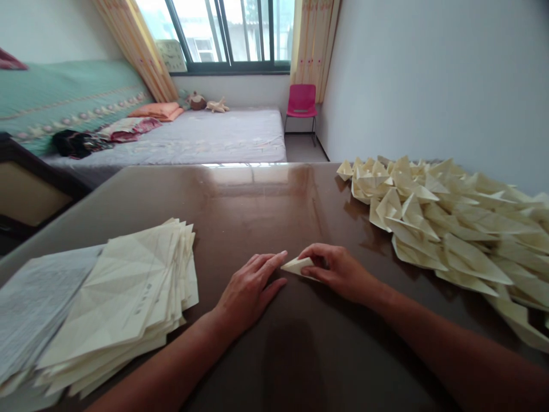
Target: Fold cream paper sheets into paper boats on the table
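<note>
A small folded piece of cream paper (295,265) with a pointed left end lies low over the brown table (257,217). My right hand (332,266) pinches it between thumb and fingers. Just left of the paper's tip, my left hand (253,286) rests palm down, fingers stretched out and thumb apart. It holds nothing, and I cannot tell whether a fingertip touches the paper. Part of the folded paper is hidden behind the right thumb and fingers.
Folded paper boats (429,212) are heaped on the right side against the wall. On the left lie a stack of creased cream sheets (124,286) and a stack of printed paper (38,303). Beyond the table are a bed (231,137) and a pink chair (302,100).
</note>
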Demonstrator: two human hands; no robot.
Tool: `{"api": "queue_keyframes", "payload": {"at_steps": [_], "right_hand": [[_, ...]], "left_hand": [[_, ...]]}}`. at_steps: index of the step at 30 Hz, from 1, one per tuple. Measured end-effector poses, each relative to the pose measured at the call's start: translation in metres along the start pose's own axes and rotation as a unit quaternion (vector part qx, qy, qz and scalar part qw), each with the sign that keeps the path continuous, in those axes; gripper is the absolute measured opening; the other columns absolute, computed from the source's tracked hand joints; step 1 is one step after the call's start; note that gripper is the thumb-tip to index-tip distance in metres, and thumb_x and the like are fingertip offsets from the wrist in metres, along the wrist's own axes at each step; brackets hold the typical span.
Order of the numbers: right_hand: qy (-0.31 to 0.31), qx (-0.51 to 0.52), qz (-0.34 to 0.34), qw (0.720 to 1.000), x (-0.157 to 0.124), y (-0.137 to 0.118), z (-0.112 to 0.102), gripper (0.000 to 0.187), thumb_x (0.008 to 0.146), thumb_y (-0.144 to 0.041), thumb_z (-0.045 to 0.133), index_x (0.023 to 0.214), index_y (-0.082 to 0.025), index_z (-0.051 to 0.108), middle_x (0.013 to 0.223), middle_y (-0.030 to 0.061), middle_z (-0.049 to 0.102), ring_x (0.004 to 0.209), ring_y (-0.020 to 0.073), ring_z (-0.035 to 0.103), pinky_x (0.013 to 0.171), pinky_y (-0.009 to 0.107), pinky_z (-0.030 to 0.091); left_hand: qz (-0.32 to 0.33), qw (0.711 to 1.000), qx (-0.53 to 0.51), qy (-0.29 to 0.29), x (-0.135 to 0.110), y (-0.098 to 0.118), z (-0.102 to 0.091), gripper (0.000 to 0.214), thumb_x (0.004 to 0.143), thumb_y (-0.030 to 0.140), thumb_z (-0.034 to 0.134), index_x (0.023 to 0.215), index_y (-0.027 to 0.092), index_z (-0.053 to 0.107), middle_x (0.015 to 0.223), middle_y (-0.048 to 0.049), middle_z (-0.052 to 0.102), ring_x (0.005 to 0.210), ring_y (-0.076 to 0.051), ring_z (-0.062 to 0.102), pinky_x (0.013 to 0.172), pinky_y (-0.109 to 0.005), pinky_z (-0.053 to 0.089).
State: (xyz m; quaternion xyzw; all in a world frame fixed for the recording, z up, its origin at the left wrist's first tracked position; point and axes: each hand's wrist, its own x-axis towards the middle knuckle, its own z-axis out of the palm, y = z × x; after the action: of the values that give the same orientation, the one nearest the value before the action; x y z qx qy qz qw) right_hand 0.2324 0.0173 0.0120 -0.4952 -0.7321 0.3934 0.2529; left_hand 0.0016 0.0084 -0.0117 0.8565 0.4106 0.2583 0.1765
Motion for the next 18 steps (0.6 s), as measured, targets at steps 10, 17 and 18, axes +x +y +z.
{"api": "queue_keyframes", "payload": {"at_steps": [10, 17, 18], "right_hand": [[-0.026, 0.296, 0.016, 0.955, -0.001, -0.007, 0.015, 0.029, 0.089, -0.043, 0.055, 0.106, -0.02, 0.057, 0.072, -0.0036, 0.057, 0.059, 0.0081, 0.045, 0.052, 0.02, 0.033], [-0.016, 0.351, 0.047, 0.935, 0.001, -0.005, 0.023, 0.026, 0.085, -0.042, 0.061, 0.097, -0.019, 0.059, 0.072, -0.004, 0.053, 0.059, 0.007, 0.042, 0.053, 0.019, 0.034], [-0.015, 0.363, 0.046, 0.93, 0.002, -0.005, 0.023, 0.026, 0.085, -0.042, 0.061, 0.098, -0.019, 0.059, 0.076, -0.0029, 0.055, 0.061, 0.0073, 0.044, 0.054, 0.019, 0.036]], "left_hand": [[-0.16, 0.906, -0.391, -0.019, 0.005, 0.017, 0.0, 0.046, 0.088, 0.033, 0.058, 0.13, 0.016, 0.05, 0.096, -0.0064, 0.07, 0.083, -0.016, 0.066, 0.076, -0.027, 0.054], [-0.178, 0.852, -0.491, -0.046, 0.009, 0.022, -0.003, 0.046, 0.089, 0.033, 0.058, 0.131, 0.016, 0.05, 0.115, -0.0088, 0.063, 0.089, -0.014, 0.063, 0.078, -0.025, 0.055], [-0.18, 0.844, -0.503, -0.052, 0.01, 0.022, -0.003, 0.046, 0.089, 0.033, 0.057, 0.132, 0.017, 0.049, 0.114, -0.0082, 0.064, 0.091, -0.015, 0.063, 0.079, -0.025, 0.055]]}}
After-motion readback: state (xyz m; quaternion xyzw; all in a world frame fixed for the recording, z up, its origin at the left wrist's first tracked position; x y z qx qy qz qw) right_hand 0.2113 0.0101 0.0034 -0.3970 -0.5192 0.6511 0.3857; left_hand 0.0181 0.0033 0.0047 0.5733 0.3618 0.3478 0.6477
